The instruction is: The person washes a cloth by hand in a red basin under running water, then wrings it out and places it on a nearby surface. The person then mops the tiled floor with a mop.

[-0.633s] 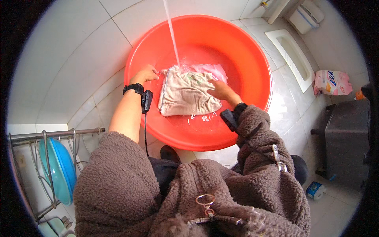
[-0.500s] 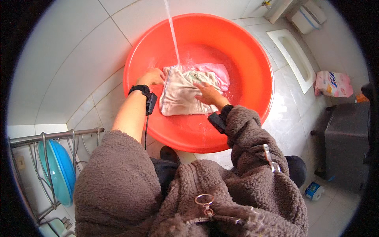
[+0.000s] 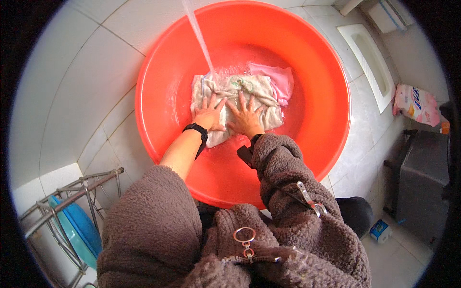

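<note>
In the red basin [image 3: 331, 96], left hand [image 3: 209, 116] and right hand [image 3: 246, 120] press flat on cloth [image 3: 235, 89].

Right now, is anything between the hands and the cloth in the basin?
Nothing visible. The left hand and right hand lie flat, fingers spread, directly on the wet pale cloth in the orange basin. The water stream lands just beyond their fingertips.

Home bathroom: white tiled floor [image 3: 72, 91], squat toilet [image 3: 370, 60].
</note>
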Demonstrator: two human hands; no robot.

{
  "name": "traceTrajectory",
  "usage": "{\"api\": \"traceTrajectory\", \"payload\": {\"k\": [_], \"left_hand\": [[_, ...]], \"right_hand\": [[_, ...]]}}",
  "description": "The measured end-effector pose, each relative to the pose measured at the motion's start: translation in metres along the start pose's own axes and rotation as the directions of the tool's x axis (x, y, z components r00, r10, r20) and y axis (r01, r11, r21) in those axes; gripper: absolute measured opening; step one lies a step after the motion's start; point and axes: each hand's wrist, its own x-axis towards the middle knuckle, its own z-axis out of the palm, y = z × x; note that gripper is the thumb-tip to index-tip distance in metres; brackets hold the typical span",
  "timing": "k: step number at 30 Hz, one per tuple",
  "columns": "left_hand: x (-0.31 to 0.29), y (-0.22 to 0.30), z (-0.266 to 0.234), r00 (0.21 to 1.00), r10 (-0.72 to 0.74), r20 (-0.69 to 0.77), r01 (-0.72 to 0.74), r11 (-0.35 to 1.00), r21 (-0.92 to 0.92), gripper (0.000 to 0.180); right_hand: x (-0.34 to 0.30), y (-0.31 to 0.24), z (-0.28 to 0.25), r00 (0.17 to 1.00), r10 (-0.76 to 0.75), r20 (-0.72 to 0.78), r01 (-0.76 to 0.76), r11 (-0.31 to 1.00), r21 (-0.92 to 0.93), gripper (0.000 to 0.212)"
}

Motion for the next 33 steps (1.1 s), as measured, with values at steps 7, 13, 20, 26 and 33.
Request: {"api": "traceTrajectory", "payload": {"k": [7,13,20,26,33], "left_hand": [[0.039,-0.023,-0.019,0.981,-0.089,-0.171,0.114,0.984,0.138,0.115],[0.039,-0.015,-0.006,0.963,-0.135,-0.235,0.188,0.958,0.218,0.101],[0.008,-0.011,0.004,0.928,0.184,-0.323,-0.008,0.878,0.478,0.072],[-0.023,0.004,0.007,0.988,0.128,0.092,-0.145,0.964,0.224,0.113],[-0.015,0.024,0.055,0.995,-0.089,0.05,0.053,0.865,0.499,0.097]], "right_hand": [[0.057,0.013,-0.003,0.995,-0.03,-0.097,0.04,0.994,0.102,0.084],[0.068,0.018,-0.012,0.998,-0.063,-0.003,0.064,0.997,0.043,0.081],[0.044,0.03,-0.012,0.99,-0.138,0.04,0.136,0.99,0.035,0.076],[-0.014,0.062,-0.027,0.969,-0.24,-0.067,0.242,0.97,0.027,0.07],[-0.04,0.07,0.007,0.989,-0.129,-0.072,0.119,0.985,-0.125,0.057]]}}
